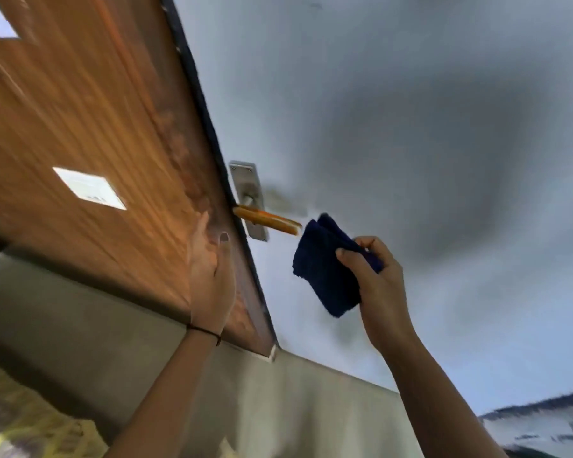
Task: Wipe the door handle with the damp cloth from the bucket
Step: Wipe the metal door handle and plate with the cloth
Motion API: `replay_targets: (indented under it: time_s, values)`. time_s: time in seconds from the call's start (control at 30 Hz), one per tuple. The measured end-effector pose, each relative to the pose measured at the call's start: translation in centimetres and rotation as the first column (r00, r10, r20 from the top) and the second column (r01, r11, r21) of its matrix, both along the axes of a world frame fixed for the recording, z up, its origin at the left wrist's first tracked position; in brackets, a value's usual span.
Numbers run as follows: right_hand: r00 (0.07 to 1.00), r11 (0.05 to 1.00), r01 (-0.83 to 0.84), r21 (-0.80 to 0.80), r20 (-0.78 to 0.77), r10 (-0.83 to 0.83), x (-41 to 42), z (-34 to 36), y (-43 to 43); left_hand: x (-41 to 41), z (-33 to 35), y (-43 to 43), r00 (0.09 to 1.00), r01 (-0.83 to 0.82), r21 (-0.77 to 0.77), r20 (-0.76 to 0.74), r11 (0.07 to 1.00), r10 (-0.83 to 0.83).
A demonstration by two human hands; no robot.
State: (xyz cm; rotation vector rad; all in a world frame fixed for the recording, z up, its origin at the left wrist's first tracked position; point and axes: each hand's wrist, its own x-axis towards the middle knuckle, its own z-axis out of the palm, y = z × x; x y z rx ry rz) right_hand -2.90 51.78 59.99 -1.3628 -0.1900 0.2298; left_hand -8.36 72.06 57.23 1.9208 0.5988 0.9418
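The door handle (268, 220) is a lever with an orange-brown sheen, mounted on a silver backplate (247, 193) near the edge of a pale grey door (394, 143). My right hand (376, 279) holds a folded dark blue cloth (325, 269) just right of and below the lever's tip, a small gap apart. My left hand (212, 272) rests flat with fingers apart against the door's brown edge (225, 226), left of and below the handle. No bucket is in view.
A wooden panel (80, 110) with a small white label (90, 188) fills the left side. A metal kick plate (295, 401) runs along the door's bottom. Blurred yellowish floor shows at the lower left.
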Motion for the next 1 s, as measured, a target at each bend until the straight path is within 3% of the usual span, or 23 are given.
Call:
replay_targets:
  time_s: [0.1,0.17,0.27,0.43,0.73,1.0]
  values:
    - [0.924,0.965,0.232,-0.118,0.336,-0.181,0.8,2.6,5.7,2.9,1.5,4.9,0.999,-0.03,0.192,0.037,0.981,0.023]
    - [0.863,0.936,0.32,-0.145,0.452,-0.225,1.5,3.1,8.4,4.8,1.8,7.1,0.998,-0.049,0.265,0.04,0.963,0.04]
    - [0.826,0.883,0.352,-0.31,0.547,-0.136,3.0,1.6,11.4,6.9,1.6,9.1,0.996,-0.092,0.311,0.041,0.946,0.083]
    - [0.718,0.684,0.463,-0.564,0.691,0.084,3.9,-2.4,15.4,8.6,0.9,10.4,0.993,-0.11,0.351,0.069,0.93,0.091]
    - [0.699,0.514,0.526,-0.677,0.689,0.193,3.7,-4.3,20.0,10.2,-2.3,15.5,0.99,-0.114,0.639,0.142,0.761,0.029]
    - [0.602,0.264,0.702,-0.661,0.749,0.275,4.2,-5.7,22.8,10.3,-3.7,19.4,0.984,-0.05,0.826,0.135,0.561,-0.112]
